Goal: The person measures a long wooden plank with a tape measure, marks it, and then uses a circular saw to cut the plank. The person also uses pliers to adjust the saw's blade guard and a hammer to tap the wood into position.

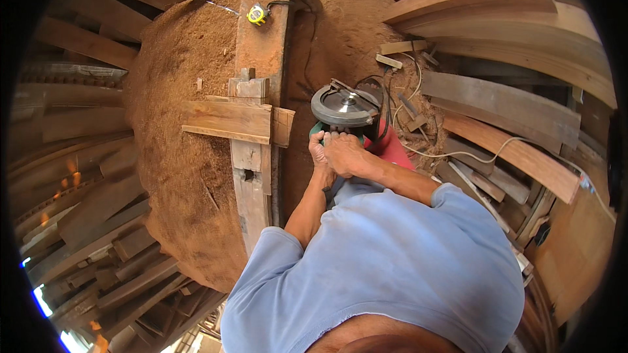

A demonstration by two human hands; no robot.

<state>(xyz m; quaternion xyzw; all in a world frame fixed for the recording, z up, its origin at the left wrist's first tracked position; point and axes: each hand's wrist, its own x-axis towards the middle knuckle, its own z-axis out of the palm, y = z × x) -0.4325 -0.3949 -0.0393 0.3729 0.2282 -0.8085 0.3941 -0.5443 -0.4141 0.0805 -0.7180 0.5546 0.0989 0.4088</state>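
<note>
Close in front of my body I hold a circular saw (335, 117), its round grey guard and shiny disc facing up and its green body partly hidden beneath. My left hand (318, 149) is closed at the near left side of the green body. Beside it my right hand (345, 152) has its fingers wrapped over the handle, touching the left. Left of the saw, a short brown board (229, 119) lies across a long pale timber (249, 183) with a square hole cut in it.
A yellow tape measure (257, 14) rests on the dusty beam (260, 42) ahead. Black cords and a pale cable (451, 155) run near the saw. A power strip (389, 61) lies at the right. Sawdust (186, 85) covers the ground, with stacked planks (504, 108) on both sides.
</note>
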